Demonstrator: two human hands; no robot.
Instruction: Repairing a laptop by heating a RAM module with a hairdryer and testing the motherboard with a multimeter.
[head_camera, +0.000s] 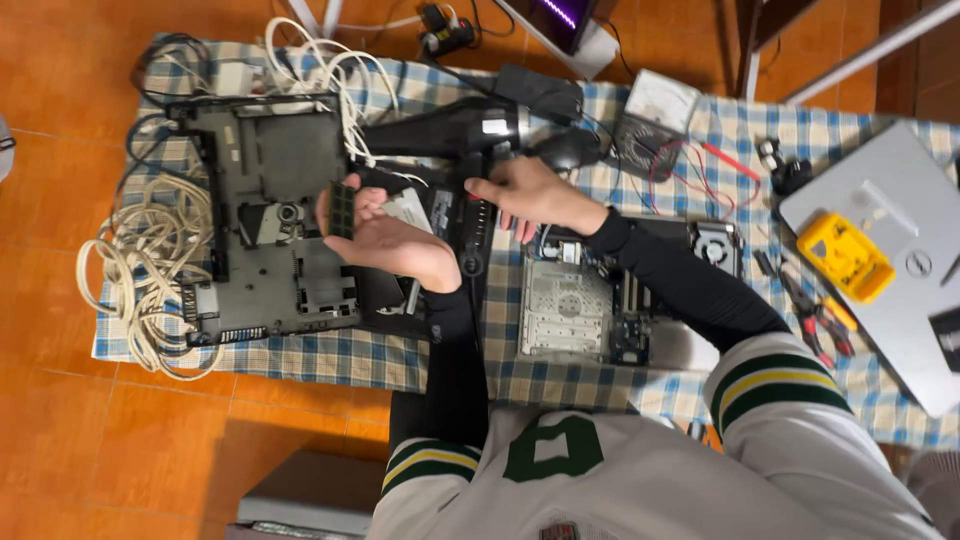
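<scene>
While upright in the left hand (385, 235), the memory module (342, 209) stands lengthwise

The bench (440, 365) is crowded: the opened black laptop base (270, 215) fills the ten o'clock side, hemmed by coiled pale cables (140, 270) at nine o'clock, and the black hair dryer (450, 130) lies across twelve o'clock beside a multimeter (655, 110). At three o'clock a silver laptop (890, 240) with a yellow tool (845, 255) on it and red-handled pliers (820, 320) block the way, with the bare circuit board (590, 305) at centre. Free checked cloth shows only along the six o'clock edge, below the board and base.
</scene>
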